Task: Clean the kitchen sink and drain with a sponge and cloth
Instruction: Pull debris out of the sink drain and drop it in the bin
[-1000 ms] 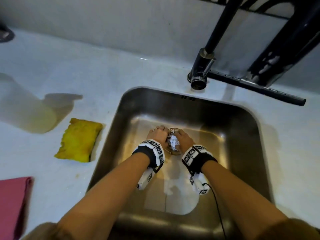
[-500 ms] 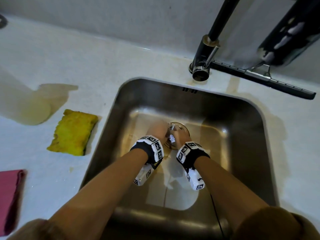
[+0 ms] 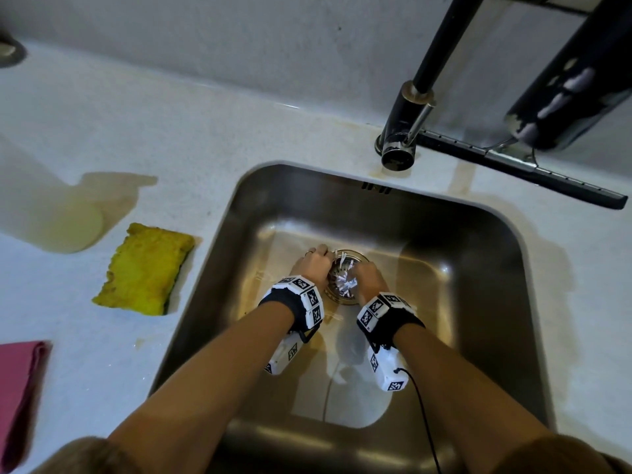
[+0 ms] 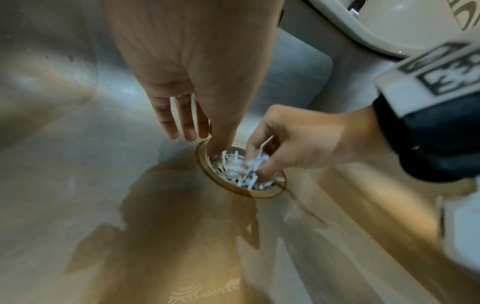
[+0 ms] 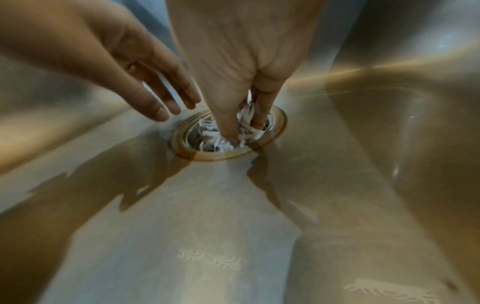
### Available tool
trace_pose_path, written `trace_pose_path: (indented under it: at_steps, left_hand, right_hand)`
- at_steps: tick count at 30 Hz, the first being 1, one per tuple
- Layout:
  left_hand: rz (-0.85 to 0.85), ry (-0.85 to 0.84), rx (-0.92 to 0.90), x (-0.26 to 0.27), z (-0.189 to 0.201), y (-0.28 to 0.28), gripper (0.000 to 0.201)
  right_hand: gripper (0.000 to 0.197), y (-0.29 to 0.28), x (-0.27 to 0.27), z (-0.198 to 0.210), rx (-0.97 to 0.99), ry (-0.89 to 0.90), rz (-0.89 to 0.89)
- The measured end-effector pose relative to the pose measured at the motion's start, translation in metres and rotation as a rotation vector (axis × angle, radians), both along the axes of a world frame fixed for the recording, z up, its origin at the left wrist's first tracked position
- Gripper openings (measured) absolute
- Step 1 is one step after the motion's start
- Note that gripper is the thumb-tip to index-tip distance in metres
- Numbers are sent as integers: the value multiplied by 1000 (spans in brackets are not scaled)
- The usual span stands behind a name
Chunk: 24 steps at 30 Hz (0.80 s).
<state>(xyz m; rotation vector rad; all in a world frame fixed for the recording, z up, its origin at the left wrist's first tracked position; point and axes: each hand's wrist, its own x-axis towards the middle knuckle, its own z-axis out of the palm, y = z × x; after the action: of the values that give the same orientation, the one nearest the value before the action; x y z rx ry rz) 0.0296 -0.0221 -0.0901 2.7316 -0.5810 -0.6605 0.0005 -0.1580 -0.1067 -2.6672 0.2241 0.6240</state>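
The steel sink has a round drain strainer full of white paper shreds. My right hand reaches into the strainer and pinches a clump of shreds between thumb and fingers. My left hand is at the strainer's left edge with its fingers straight; one digit dips inside the rim. A yellow sponge lies on the counter left of the sink. A pink cloth lies at the near left.
A dark faucet stands behind the sink, with a black rail along the wall to its right. A white roll-like object lies on the white counter beyond the sponge. The sink floor looks wet.
Both hands have stayed at the drain. The right hand's fingers have gone deeper into the shreds and closed on a clump. The head view has shifted slightly.
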Motion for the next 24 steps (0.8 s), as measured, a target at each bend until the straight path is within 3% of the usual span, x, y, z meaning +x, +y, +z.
trace_pose_path:
  at_steps: [8, 11, 15, 24]
  left_hand:
    - [-251, -106, 100, 14, -1, -13, 56]
    - [-369, -119, 156, 19, -2, -20, 50]
    - [-364, -124, 203, 25, 0, -28, 47]
    - [-345, -131, 270, 29, 3, -36, 34]
  right_hand:
    - [20, -28, 4, 18, 22, -87, -63]
    - [15, -34, 2, 23, 15, -132, -66]
    - [19, -42, 1, 27, -9, -106, -23]
    - [19, -44, -6, 6, 174, -231, -129]
